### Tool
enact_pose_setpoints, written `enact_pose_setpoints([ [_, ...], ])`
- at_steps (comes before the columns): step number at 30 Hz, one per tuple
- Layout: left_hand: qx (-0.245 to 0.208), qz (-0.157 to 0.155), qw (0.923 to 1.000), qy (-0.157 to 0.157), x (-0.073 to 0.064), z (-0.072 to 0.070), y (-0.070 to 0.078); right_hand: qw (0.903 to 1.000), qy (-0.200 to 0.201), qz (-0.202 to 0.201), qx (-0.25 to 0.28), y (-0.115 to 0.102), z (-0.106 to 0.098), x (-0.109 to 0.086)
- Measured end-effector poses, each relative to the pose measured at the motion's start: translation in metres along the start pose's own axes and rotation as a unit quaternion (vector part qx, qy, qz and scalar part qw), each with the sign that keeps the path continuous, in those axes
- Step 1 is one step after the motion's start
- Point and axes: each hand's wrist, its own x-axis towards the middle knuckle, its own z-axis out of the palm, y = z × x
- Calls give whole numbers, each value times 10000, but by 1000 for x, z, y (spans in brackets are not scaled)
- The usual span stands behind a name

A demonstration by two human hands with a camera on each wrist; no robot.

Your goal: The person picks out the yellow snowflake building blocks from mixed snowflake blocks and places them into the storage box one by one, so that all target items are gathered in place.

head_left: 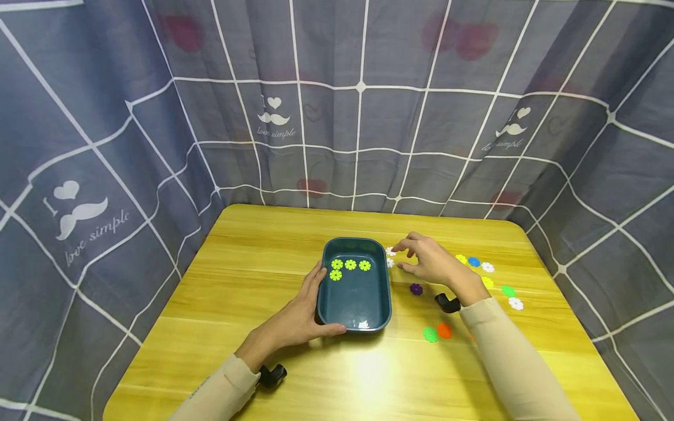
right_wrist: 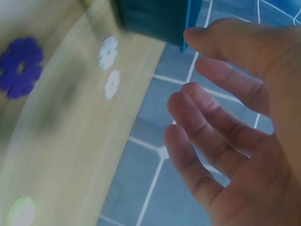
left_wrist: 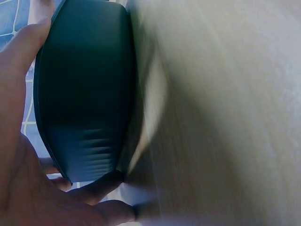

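A dark teal tray [head_left: 354,301] sits on the table with several yellow-green flower-shaped discs [head_left: 350,265] at its far end. My left hand [head_left: 295,313] holds the tray at its left side, thumb on the near rim and fingers along the left wall; the left wrist view shows the outside of the tray [left_wrist: 89,70] between thumb and fingers. Right of the tray, my right hand [head_left: 429,260] hovers with loosely bent fingers and nothing in them. Two white flower discs [head_left: 390,262] lie close to its fingertips by the tray's right edge. A purple flower disc [right_wrist: 21,67] lies nearer me.
More flower discs are scattered right of the right hand, among them a blue one [head_left: 474,261], a yellow one [head_left: 487,283] and a white one [head_left: 516,303]. Green [head_left: 430,334] and orange [head_left: 444,331] discs lie near the right forearm. A grey checked curtain [head_left: 326,117] surrounds the table.
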Motion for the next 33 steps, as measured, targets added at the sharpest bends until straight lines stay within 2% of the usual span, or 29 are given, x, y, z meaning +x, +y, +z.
enact_pose_setpoints([
  [14, 8, -4, 10000, 24, 0, 0, 2, 9983, 9, 585, 11, 29, -3, -33],
  [23, 23, 41, 10000, 23, 0, 0, 0, 9968, -20, 800, 32, 48, -4, -50],
  [33, 33, 16, 10000, 26, 0, 0, 1, 9926, 16, 1190, 236, 68, -7, -72],
])
